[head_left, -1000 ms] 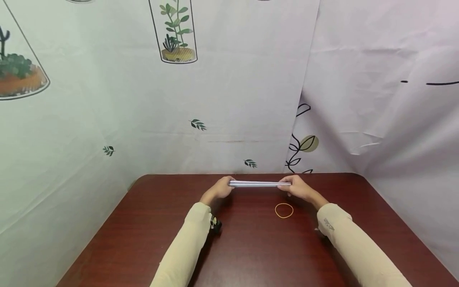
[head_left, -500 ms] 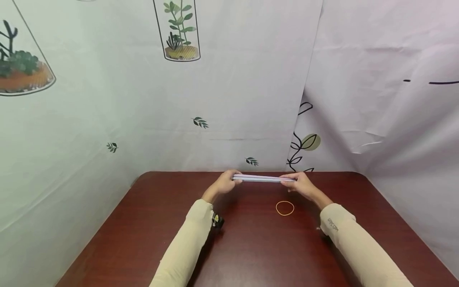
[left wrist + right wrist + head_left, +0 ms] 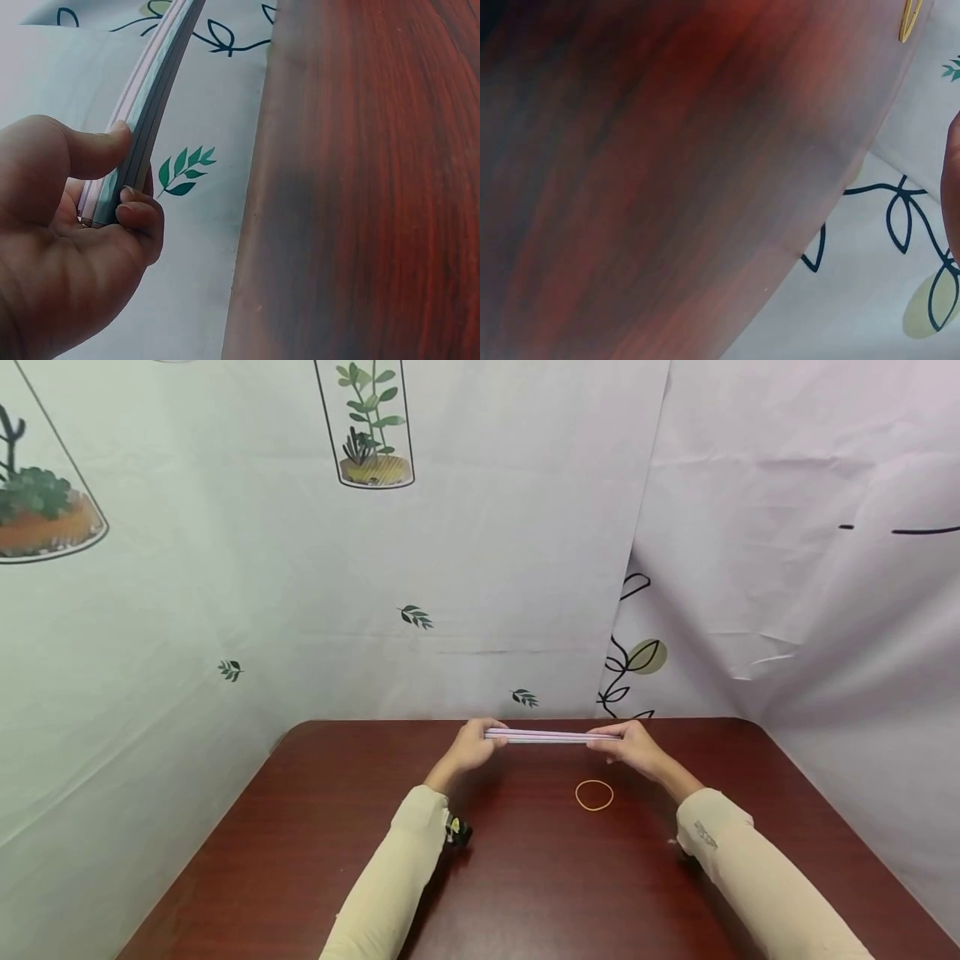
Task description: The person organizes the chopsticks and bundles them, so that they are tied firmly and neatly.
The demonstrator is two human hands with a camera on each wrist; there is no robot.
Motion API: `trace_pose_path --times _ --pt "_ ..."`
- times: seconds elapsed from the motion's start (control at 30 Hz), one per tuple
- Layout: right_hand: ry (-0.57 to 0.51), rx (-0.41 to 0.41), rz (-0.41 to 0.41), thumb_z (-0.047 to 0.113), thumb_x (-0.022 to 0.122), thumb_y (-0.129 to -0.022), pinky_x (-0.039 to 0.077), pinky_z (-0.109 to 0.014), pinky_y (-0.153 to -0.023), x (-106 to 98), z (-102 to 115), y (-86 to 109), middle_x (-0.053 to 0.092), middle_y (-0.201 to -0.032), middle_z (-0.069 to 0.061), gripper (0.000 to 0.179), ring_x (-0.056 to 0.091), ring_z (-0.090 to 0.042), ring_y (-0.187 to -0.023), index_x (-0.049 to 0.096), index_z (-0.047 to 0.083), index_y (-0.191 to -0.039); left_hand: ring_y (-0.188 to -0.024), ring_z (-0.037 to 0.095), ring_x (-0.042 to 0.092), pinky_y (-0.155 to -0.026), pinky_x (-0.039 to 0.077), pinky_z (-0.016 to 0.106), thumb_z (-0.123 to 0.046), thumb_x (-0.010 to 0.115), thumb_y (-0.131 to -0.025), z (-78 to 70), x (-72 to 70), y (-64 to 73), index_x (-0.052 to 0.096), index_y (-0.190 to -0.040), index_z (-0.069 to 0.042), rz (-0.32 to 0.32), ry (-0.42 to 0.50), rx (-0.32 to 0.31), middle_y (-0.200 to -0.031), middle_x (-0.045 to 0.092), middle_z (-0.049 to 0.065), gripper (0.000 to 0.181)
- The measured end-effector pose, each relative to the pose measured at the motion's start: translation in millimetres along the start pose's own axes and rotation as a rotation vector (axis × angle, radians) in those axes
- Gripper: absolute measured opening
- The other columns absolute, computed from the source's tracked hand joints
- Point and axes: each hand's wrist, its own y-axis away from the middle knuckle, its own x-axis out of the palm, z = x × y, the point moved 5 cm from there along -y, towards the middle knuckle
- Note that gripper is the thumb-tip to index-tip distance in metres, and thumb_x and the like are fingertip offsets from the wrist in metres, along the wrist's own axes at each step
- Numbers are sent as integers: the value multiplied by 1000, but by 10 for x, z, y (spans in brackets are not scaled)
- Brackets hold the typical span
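Left hand (image 3: 469,747) and right hand (image 3: 636,750) grip a stack (image 3: 543,737) near the table (image 3: 540,868)'s far edge. Only the left wrist view shows its dark side (image 3: 144,146).

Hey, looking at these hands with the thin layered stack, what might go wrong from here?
The stack's layers could slide apart: the left hand and right hand grip it only at its ends, with nothing visible wrapped round its middle. If a grip slipped, it might drop onto the table, since it appears to be held above it. The yellow band lies loose on the table, so a brushing sleeve might shift it.
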Motion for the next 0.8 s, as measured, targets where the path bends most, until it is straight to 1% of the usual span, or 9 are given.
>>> trace_pose_path --times 0.1,0.2,0.3,0.37,0.5,0.6,0.7,0.8 --pt "7 -1 15 9 69 -82 50 -53 -68 7 -28 -1 65 -97 -23 31 61 -12 -68 64 -7 -109 -70 13 53 -65 44 28 -14 62 -86 -9 7 18 68 -100 -7 -1 -2 -13 -83 66 2 17" --pt "14 -3 16 14 68 -83 50 -52 -69 -2 -127 -45 62 -103 -28 32 63 -16 -72 65 -5 -109 -72 13 54 -67 44 29 -14 62 -87 -6 12 22 67 -101 -6 -7 -8 -18 -85 66 3 17" --pt "25 -16 -2 19 69 -83 52 -46 -67 -24 -202 -78 62 -107 -26 34 64 -25 -77 66 -3 -108 -74 13 54 -69 45 29 -15 63 -87 -4 16 14 67 -102 -7 -16 -11 -10 -88 66 4 18" --pt "39 -28 -17 22 69 -83 53 -42 -65 -33 -211 -86 63 -107 -23 34 64 -32 -77 66 -2 -108 -76 13 54 -70 45 30 -16 63 -87 1 14 15 67 -104 -7 -22 0 -3 -90 66 4 19" --pt "62 -41 -40 25 70 -82 53 -42 -64 -49 -201 -72 63 -109 -18 34 61 -43 -74 68 2 -106 -78 14 54 -71 44 29 -14 64 -86 0 14 35 66 -107 -6 -38 52 3 -94 66 5 22" --pt "77 -42 -41 27 70 -81 52 -47 -66 -55 -176 -52 62 -112 -17 34 61 -42 -71 69 4 -106 -76 15 53 -70 43 28 -13 64 -86 -9 13 56 65 -106 -5 -52 80 7 -93 65 6 21" --pt "81 -54 -44 28 70 -81 51 -49 -66 -61 -141 -42 61 -114 -18 35 62 -36 -68 68 3 -106 -75 14 53 -69 43 28 -16 63 -87 -14 4 58 66 -104 -6 -66 79 23 -91 65 5 19" --pt "88 -71 -57 30 71 -80 51 -48 -64 -72 -99 -47 61 -114 -18 36 62 -30 -64 68 4 -105 -75 13 53 -69 43 28 -17 62 -88 -19 -13 45 66 -103 -7 -76 78 33 -90 65 4 19"
